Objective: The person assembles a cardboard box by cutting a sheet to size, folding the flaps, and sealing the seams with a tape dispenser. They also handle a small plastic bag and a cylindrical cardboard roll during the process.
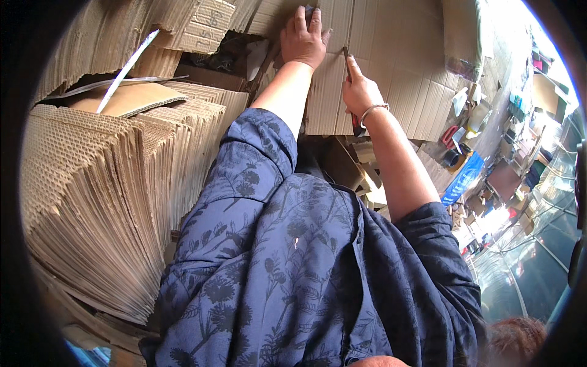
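Nearest to us is the dark blue shirt (293,244), printed with darker flowers and leaves, its sleeves stopping around our elbows. Beyond them both bare forearms reach forward, and a bracelet (374,111) circles our right wrist. Our right hand (362,92) has its fingers wrapped around a slim knife-like tool (347,56), dark at the end that points away from us, with a bit of red showing below the hand; we cannot tell whether its tip touches the board beneath. That board, a large creased cardboard sheet (397,73), lies under both hands and runs out of view at the top. Farther up it, our left hand (304,41) rests with the fingers spread apart, and a small dark patch shows between them that we cannot make out. Beneath the sheet's near edge sits an open carton (340,164). To our left stands a thick stack of corrugated cardboard (104,196), edges facing us, with a white strip (127,72) slanting above it. Well off to the right, past the sheet, we see a red object (451,136), a blue piece of sheeting (465,177) and blurred clutter near a shiny ribbed surface (520,269).
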`<move>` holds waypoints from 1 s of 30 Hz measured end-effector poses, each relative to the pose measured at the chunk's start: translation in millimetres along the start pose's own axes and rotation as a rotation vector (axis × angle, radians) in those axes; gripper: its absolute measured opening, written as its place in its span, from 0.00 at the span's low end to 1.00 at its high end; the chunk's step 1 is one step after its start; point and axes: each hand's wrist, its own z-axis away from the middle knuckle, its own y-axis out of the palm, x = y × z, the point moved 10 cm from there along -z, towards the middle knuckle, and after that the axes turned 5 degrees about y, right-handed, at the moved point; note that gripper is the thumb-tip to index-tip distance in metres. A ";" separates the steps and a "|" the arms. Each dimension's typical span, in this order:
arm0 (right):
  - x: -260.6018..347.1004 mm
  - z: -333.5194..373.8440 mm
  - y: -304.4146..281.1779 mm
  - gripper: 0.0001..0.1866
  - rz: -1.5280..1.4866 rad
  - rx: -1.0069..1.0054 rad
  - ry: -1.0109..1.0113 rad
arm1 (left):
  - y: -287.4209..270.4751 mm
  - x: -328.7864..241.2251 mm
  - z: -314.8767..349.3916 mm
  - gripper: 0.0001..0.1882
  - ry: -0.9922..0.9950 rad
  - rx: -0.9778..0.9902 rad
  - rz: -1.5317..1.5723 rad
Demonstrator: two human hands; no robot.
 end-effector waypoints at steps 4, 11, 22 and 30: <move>-10.5 10.7 15.1 0.28 0.048 -0.050 -0.032 | 4.4 8.2 0.4 0.33 0.011 0.063 0.013; -13.7 25.6 24.8 0.32 0.025 0.031 0.023 | 1.3 8.0 2.7 0.31 0.029 0.004 -0.009; -12.8 27.6 29.2 0.34 0.077 -0.035 0.037 | 8.8 13.9 3.2 0.29 0.016 0.029 0.006; -28.3 36.0 42.6 0.32 0.048 -0.095 -0.027 | 19.0 14.1 2.1 0.31 0.013 0.042 -0.066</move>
